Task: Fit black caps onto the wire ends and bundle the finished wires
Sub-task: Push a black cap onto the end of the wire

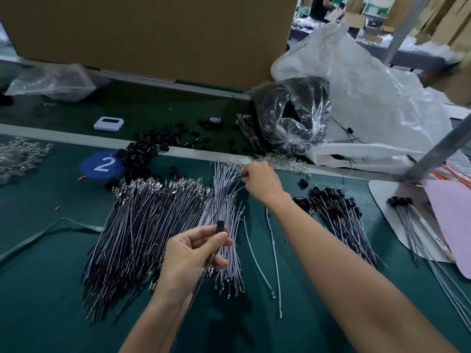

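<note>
My left hand pinches a small black cap with a dark wire hanging down from it. My right hand reaches forward and pinches the far end of a white wire in the white-wire pile. A large fan of dark wires with metal terminals lies left of it on the green mat. Loose black caps are heaped at the mat's far edge. Capped wires lie in a pile to the right, and a smaller capped bundle rests on a white board.
Behind the caps lie a clear bag of black parts, a big white plastic bag and a small white device. A blue "2" sticker marks the mat. Clear plastic pieces sit far left. A metal post stands at right.
</note>
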{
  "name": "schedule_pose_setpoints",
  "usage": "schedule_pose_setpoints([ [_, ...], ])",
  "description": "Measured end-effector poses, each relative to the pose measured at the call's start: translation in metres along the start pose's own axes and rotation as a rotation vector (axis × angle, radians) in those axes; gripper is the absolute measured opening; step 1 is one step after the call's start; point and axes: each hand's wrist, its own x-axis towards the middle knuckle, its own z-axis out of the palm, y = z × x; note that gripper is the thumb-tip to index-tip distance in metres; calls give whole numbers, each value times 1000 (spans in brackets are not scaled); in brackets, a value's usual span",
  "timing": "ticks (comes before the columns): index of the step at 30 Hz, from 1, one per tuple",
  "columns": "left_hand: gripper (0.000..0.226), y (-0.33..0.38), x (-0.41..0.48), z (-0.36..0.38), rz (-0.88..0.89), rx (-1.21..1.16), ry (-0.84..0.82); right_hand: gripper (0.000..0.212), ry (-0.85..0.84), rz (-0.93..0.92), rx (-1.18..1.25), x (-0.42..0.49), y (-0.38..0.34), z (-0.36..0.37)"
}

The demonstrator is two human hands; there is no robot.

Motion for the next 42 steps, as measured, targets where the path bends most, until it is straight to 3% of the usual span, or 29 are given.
schedule_pose_setpoints([
  [4, 21, 1, -1, -3, 31, 70, 3, 15, 11, -24, -85, 3, -1, 7],
  [8, 33, 4, -4, -1, 80, 88, 10, 16, 35, -55, -106, -2, 0, 2],
  [12, 38, 3, -7, 4, 134, 73, 23, 16, 172, -28, 536, -39, -13, -21],
  [14, 33, 1, -8, 8, 162, 56, 40, 14, 141, -81, 862, -73, -25, -33],
  [17, 23, 0, -10, 14, 207, 64, 51, 16, 101, -181, 1097, -122, -37, -41],
  [24, 22, 1, -20, 23, 287, 61, 20, 19, 178, -154, 1048, -154, -41, -47],
  [28, 30, 3, -23, 21, 319, 91, -1, 18, 132, -163, 991, -158, -37, -54],
  [33, 25, 7, -24, 18, 317, 91, -67, 27, 97, -196, 904, -158, -29, -61],
  [42, 25, 12, -15, 17, 320, 111, -151, 19, 19, -245, 778, -150, -22, -68],
])
